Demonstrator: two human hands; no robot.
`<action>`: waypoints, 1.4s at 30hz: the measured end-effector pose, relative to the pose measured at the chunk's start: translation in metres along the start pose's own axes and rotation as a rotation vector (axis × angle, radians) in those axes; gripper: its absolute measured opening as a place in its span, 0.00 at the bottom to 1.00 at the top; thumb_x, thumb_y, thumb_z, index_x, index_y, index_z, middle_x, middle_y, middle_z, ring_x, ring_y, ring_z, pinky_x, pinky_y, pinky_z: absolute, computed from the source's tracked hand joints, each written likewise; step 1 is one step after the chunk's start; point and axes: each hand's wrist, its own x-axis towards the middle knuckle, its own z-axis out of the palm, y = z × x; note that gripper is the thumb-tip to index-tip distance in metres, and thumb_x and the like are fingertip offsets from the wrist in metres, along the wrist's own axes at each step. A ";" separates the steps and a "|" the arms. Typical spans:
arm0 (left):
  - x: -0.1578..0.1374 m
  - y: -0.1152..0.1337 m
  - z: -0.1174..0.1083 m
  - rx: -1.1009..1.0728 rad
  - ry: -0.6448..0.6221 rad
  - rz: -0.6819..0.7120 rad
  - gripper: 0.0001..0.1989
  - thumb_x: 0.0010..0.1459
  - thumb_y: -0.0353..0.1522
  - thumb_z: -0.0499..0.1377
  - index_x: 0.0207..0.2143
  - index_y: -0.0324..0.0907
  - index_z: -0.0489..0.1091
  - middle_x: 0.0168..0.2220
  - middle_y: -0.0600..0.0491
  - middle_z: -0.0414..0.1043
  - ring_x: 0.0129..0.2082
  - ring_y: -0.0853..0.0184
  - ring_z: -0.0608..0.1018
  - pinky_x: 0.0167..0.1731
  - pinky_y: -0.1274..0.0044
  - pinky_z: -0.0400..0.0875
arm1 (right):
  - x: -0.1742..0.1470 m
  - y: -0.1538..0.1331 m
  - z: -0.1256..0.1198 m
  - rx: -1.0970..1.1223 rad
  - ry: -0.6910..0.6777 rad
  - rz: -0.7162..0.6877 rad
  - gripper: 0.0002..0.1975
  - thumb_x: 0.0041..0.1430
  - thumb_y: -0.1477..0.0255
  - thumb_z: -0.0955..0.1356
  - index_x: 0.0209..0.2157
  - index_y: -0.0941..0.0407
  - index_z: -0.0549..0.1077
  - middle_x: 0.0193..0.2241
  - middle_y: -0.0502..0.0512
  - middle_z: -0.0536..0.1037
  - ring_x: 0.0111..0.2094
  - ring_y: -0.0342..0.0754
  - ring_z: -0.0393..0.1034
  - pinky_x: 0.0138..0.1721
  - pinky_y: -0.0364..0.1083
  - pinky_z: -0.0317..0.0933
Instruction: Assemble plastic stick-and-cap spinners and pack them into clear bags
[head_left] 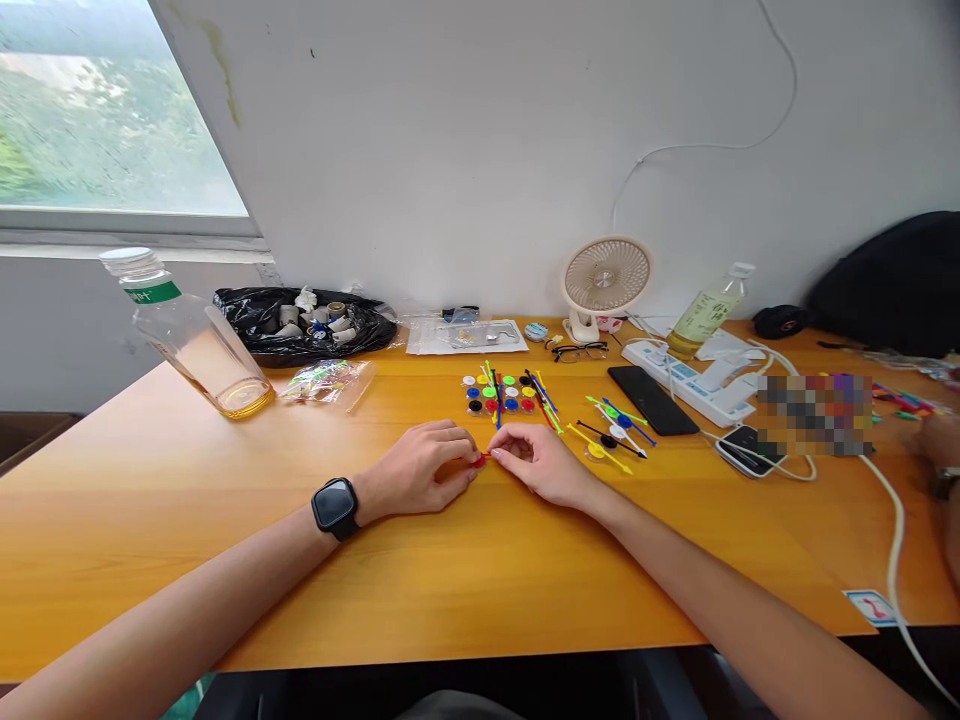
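About a dozen coloured discs (511,405) sit at twelve o'clock from the hands, at least four spinner arrows (608,440) at two, one desk fan (607,278) at one, and two plastic bottles (202,350) at ten and two. The wooden table (360,600) meets a white wall (450,140), with one window (112,120) at ten o'clock. Between the hands, at three o'clock from the left hand (431,467), whose curled fingers pinch it, lies a red disc (479,461); the right hand (544,465) has thumb and forefinger closed on a thin red piece (487,455) beside it.

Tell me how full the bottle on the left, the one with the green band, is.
Nearly empty: the bottle shows only a shallow layer of amber liquid near its base.
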 end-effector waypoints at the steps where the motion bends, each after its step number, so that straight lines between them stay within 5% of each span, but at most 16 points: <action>1: 0.000 0.000 0.000 -0.001 -0.001 -0.003 0.06 0.68 0.33 0.59 0.44 0.46 0.75 0.44 0.48 0.80 0.44 0.60 0.80 0.47 0.69 0.75 | -0.001 0.000 0.000 0.000 -0.011 0.016 0.09 0.65 0.65 0.69 0.35 0.56 0.77 0.27 0.51 0.75 0.26 0.44 0.66 0.27 0.43 0.60; 4: -0.001 0.002 -0.001 -0.018 0.002 -0.019 0.06 0.67 0.33 0.61 0.45 0.46 0.75 0.45 0.49 0.80 0.46 0.59 0.80 0.49 0.68 0.75 | -0.003 0.000 -0.002 0.006 -0.023 0.085 0.11 0.67 0.63 0.69 0.40 0.56 0.78 0.29 0.52 0.77 0.20 0.42 0.66 0.20 0.42 0.59; 8: -0.003 0.002 -0.004 -0.080 0.004 -0.028 0.10 0.64 0.34 0.63 0.48 0.46 0.74 0.49 0.48 0.80 0.49 0.58 0.80 0.52 0.67 0.74 | -0.003 -0.002 -0.011 0.036 0.122 0.079 0.18 0.68 0.58 0.69 0.52 0.54 0.76 0.46 0.59 0.80 0.24 0.43 0.71 0.19 0.42 0.67; 14: -0.003 0.002 -0.006 -0.115 0.000 -0.042 0.10 0.65 0.35 0.63 0.49 0.46 0.74 0.52 0.47 0.77 0.51 0.58 0.79 0.55 0.66 0.73 | -0.003 -0.011 -0.019 0.071 0.208 0.134 0.20 0.66 0.56 0.70 0.51 0.55 0.76 0.49 0.61 0.80 0.22 0.41 0.69 0.16 0.42 0.68; 17: -0.005 0.005 -0.008 -0.087 0.026 -0.030 0.14 0.65 0.38 0.64 0.52 0.47 0.74 0.61 0.45 0.70 0.59 0.54 0.74 0.60 0.63 0.70 | -0.004 -0.016 -0.018 0.160 0.131 0.178 0.22 0.65 0.53 0.72 0.51 0.55 0.77 0.36 0.55 0.82 0.18 0.39 0.64 0.14 0.40 0.60; 20: -0.009 0.004 -0.011 -0.052 0.264 -0.084 0.24 0.69 0.42 0.60 0.63 0.48 0.65 0.68 0.41 0.60 0.67 0.49 0.64 0.67 0.55 0.61 | -0.006 -0.020 -0.022 0.428 -0.003 0.257 0.24 0.66 0.49 0.69 0.44 0.57 0.79 0.13 0.41 0.61 0.12 0.37 0.46 0.12 0.38 0.44; 22: -0.010 0.002 -0.012 -0.056 0.418 -0.136 0.26 0.71 0.42 0.56 0.67 0.47 0.58 0.69 0.40 0.57 0.69 0.49 0.62 0.67 0.53 0.59 | -0.006 -0.021 -0.026 0.575 -0.012 0.281 0.27 0.68 0.46 0.66 0.40 0.57 0.80 0.11 0.38 0.50 0.13 0.37 0.37 0.12 0.39 0.37; 24: -0.011 0.000 -0.012 -0.071 0.432 -0.149 0.24 0.72 0.41 0.54 0.67 0.47 0.57 0.69 0.41 0.58 0.68 0.50 0.62 0.66 0.54 0.60 | -0.005 -0.021 -0.030 0.615 0.035 0.277 0.27 0.67 0.46 0.66 0.40 0.56 0.79 0.11 0.38 0.48 0.13 0.38 0.35 0.13 0.39 0.36; 30: -0.006 0.003 -0.016 -0.120 0.236 -0.091 0.20 0.71 0.40 0.58 0.62 0.46 0.65 0.62 0.44 0.67 0.63 0.53 0.69 0.64 0.61 0.64 | -0.002 -0.021 -0.028 0.341 0.123 0.167 0.23 0.66 0.49 0.68 0.38 0.56 0.78 0.14 0.41 0.58 0.16 0.39 0.47 0.19 0.41 0.43; 37: -0.004 0.002 -0.012 -0.113 0.129 0.004 0.13 0.68 0.39 0.62 0.51 0.44 0.73 0.48 0.46 0.78 0.48 0.57 0.77 0.52 0.65 0.70 | -0.010 -0.019 -0.014 -0.075 -0.162 -0.109 0.19 0.56 0.56 0.78 0.43 0.54 0.81 0.32 0.49 0.71 0.28 0.42 0.59 0.29 0.43 0.53; 42: -0.002 0.001 -0.011 -0.118 0.117 0.009 0.11 0.69 0.39 0.61 0.48 0.44 0.75 0.43 0.47 0.79 0.44 0.58 0.78 0.47 0.66 0.71 | -0.013 -0.015 -0.007 -0.130 -0.204 -0.191 0.10 0.63 0.61 0.76 0.38 0.53 0.81 0.37 0.51 0.73 0.33 0.44 0.65 0.33 0.43 0.58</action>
